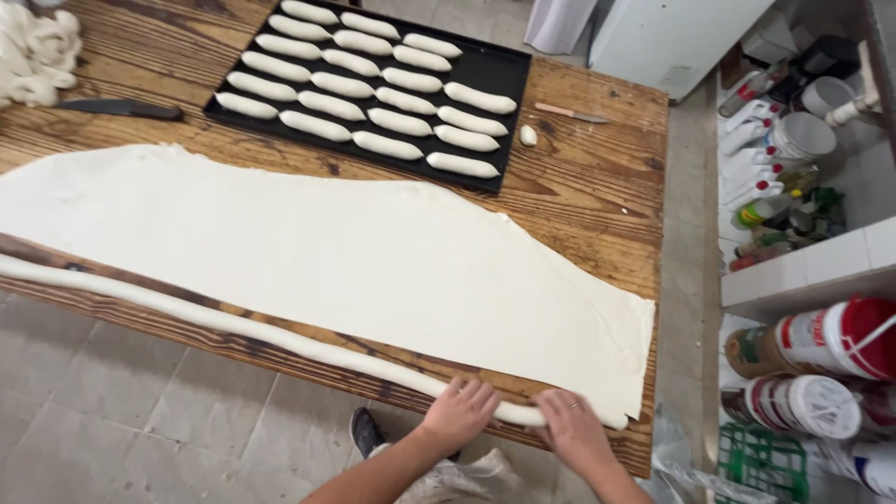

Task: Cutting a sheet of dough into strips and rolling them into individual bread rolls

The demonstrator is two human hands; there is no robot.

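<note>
While our left hand (459,408) and right hand (571,425) press flat, palms down, on the long dough rope (233,324) at the wooden table (588,187) edge beside the dough sheet (327,252), even, light rolling pressure seems wisest.

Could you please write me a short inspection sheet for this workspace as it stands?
Surface: wooden table, dark-grained, bare at the far right end.
Job's things: long dough rope along the near edge; flat dough sheet behind it.
Clutter: black tray of shaped dough pieces, dark knife, small knife, dough pile.
Grips: left hand and right hand both pressed on the rope, palms down.
Cables: nothing seen.
Surroundings: tiled floor, shelves with tubs at right.
</note>
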